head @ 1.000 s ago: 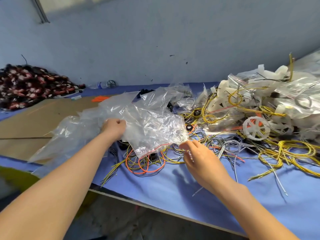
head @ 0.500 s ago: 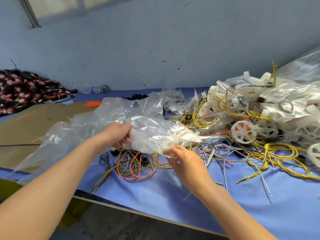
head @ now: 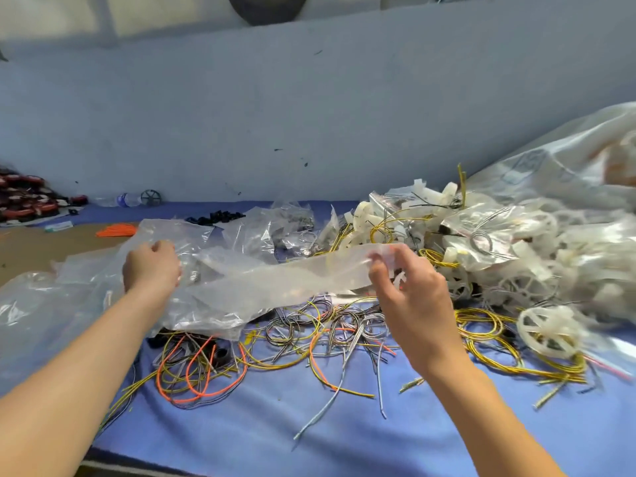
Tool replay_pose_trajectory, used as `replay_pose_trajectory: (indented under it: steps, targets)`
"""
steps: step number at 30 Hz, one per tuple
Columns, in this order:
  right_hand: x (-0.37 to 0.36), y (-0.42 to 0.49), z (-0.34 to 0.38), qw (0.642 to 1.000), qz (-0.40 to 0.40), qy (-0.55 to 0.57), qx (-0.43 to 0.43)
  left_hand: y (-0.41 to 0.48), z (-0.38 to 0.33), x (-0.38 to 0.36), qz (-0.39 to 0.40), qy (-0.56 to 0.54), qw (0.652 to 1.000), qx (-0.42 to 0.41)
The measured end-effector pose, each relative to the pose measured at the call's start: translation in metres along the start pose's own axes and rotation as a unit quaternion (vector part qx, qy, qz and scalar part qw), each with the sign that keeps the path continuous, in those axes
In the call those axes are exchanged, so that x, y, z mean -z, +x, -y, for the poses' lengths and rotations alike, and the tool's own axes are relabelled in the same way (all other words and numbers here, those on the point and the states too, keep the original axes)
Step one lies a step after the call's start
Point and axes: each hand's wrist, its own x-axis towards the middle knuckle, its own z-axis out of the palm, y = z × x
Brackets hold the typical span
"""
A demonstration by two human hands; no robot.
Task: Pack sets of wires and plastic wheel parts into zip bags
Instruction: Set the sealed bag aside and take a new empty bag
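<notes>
A clear zip bag is stretched between my two hands above the blue table. My left hand grips its left part against a heap of clear plastic bags. My right hand is raised and pinches the bag's right end with its fingertips. Under the bag lies a tangle of loose wires in yellow, orange, grey and black. A white plastic wheel lies at the right on yellow wire coils.
A big pile of filled bags, white wheel parts and yellow wires rises at the right. Brown cardboard covers the table's left. Orange ties, a water bottle and a heap of dark red parts sit at the far left.
My right hand has lifted and pulled the bag's end to the right, stretching the bag out. The left hand stayed on the plastic heap. The camera has tilted up.
</notes>
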Motion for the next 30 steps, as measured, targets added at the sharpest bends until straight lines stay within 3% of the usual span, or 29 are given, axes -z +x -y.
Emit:
replay_pose_trajectory:
  steps: [2,4,7,9,11,14,17,21,23,27,30]
  targets:
    - [0.014,0.006,-0.001,0.998,-0.015,0.046,-0.031,-0.022,-0.024,-0.002,-0.067,-0.006,0.993,-0.095]
    - [0.026,0.009,0.000,0.996,-0.039,0.066,-0.052,-0.052,-0.054,-0.005,-0.056,-0.093,0.980,-0.166]
    - [0.045,0.015,0.001,0.992,-0.101,0.057,-0.057,-0.114,-0.096,-0.012,0.075,-0.218,0.947,-0.225]
    - [0.061,0.019,0.005,0.987,-0.148,0.046,-0.043,-0.157,-0.112,-0.023,0.210,-0.241,0.917,-0.240]
    - [0.081,0.024,0.012,0.983,-0.185,0.005,0.018,-0.196,-0.118,-0.035,0.370,-0.271,0.866,-0.200]
    - [0.107,0.029,0.025,0.966,-0.202,-0.058,0.149,-0.235,-0.120,-0.054,0.559,-0.354,0.747,-0.063]
    - [0.111,0.029,0.031,0.963,-0.134,-0.095,0.213,-0.246,-0.116,-0.069,0.651,-0.372,0.662,0.002]
    - [0.100,0.018,0.022,0.955,0.019,-0.172,0.242,-0.250,-0.105,-0.075,0.714,-0.385,0.584,-0.024]
    - [0.098,0.009,0.016,0.949,0.066,-0.197,0.236,-0.251,-0.093,-0.080,0.718,-0.354,0.598,-0.033]
    - [0.098,-0.016,-0.003,0.929,0.132,-0.252,0.236,-0.248,-0.058,-0.095,0.641,-0.198,0.741,0.026]
    - [0.097,-0.031,-0.017,0.891,0.200,-0.328,0.243,-0.247,-0.033,-0.101,0.608,-0.052,0.792,-0.026]
